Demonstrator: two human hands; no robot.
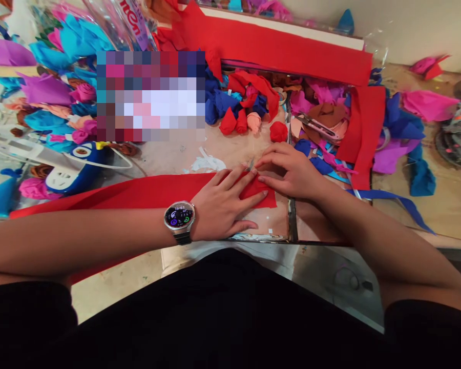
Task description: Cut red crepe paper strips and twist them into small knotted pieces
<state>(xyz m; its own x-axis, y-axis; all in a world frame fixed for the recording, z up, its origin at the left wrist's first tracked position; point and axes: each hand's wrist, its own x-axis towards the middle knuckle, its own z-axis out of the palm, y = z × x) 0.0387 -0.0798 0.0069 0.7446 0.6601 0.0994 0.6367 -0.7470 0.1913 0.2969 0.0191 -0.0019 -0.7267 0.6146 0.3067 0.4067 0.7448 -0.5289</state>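
Note:
A long red strip (pixel 157 190), which looks like crepe paper or cloth, runs along the table's front part and hangs over the edge at the left. My left hand (pixel 226 202) lies flat on its right end, fingers spread, pressing it down. Beside those fingertips, my right hand (pixel 288 171) has its fingers bent and drawn together at the strip's upper edge. They seem to pinch that edge, though the contact is partly hidden. Just above my right hand sits a rolled red flower (pixel 278 131). White scraps (pixel 207 161) lie above my left hand.
Small red and blue rolled flowers (pixel 238 120) lie farther back. A utility knife (pixel 318 127) rests on scraps at the right. A broad red sheet (pixel 284 46) lies across the back. At left stand a blue and white power strip (pixel 72 169) and heaped coloured pieces (pixel 46 89).

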